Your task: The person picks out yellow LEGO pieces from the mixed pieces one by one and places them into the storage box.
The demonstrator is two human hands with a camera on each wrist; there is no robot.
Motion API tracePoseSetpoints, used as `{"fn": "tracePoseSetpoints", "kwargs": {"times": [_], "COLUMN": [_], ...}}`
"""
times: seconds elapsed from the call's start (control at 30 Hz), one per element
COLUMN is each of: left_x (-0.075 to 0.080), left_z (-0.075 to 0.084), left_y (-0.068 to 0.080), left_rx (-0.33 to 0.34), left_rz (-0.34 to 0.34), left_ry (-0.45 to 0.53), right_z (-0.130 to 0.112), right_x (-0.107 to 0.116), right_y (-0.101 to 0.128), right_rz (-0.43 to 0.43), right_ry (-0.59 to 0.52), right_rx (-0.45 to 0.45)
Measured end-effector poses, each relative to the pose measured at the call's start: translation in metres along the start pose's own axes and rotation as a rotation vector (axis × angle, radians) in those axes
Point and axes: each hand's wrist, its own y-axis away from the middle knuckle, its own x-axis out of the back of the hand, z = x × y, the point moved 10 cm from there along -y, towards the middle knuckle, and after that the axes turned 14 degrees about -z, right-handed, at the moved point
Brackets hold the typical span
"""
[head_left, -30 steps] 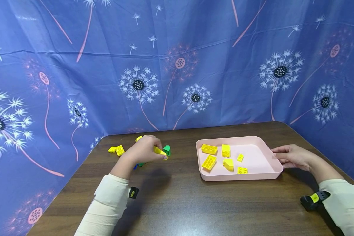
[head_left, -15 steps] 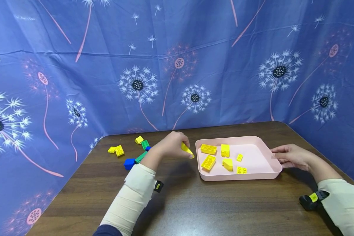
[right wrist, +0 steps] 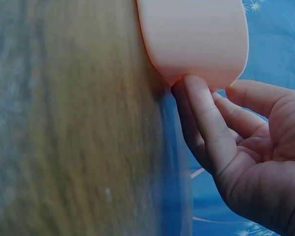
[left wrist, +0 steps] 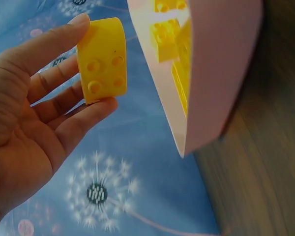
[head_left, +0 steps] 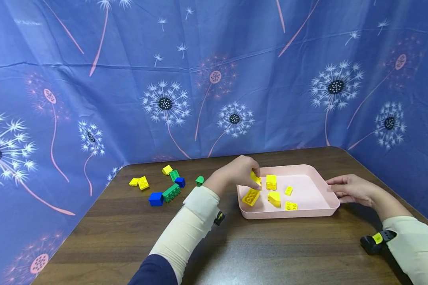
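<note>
My left hand (head_left: 251, 180) pinches a yellow brick (head_left: 255, 178) between thumb and fingers, just above the left part of the pink tray (head_left: 289, 214). In the left wrist view the yellow brick (left wrist: 103, 59) shows its studded face, held at the fingertips (left wrist: 83, 22) beside the tray's wall (left wrist: 221, 73). Several yellow bricks (head_left: 275, 198) lie inside the tray. My right hand (head_left: 333, 188) rests against the tray's right end; its fingers (right wrist: 201, 98) lie fairly straight on the tray's outer wall (right wrist: 196, 39).
Loose bricks lie on the brown table (head_left: 235, 253) at the far left: yellow ones (head_left: 140, 182), green ones (head_left: 171, 192) and a blue one (head_left: 156, 198). A blue dandelion-print cloth (head_left: 214, 79) hangs close behind and beside the table.
My left hand has carried the yellow brick rightward from the loose pile to above the tray's left part. The right hand has stayed at the tray's right end.
</note>
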Motion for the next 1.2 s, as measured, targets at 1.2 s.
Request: {"fn": "tracePoseSetpoints", "kwargs": {"times": [1.2], "left_x": [-0.061], "left_z": [0.067], "left_y": [-0.106], "left_rx": [0.051], "left_rz": [-0.263], "left_ry": [-0.159], "right_z": [0.003], "right_x": [0.0], "right_y": [0.001], "right_rz": [0.013], "right_ry": [-0.001], "right_rx": [-0.018]}}
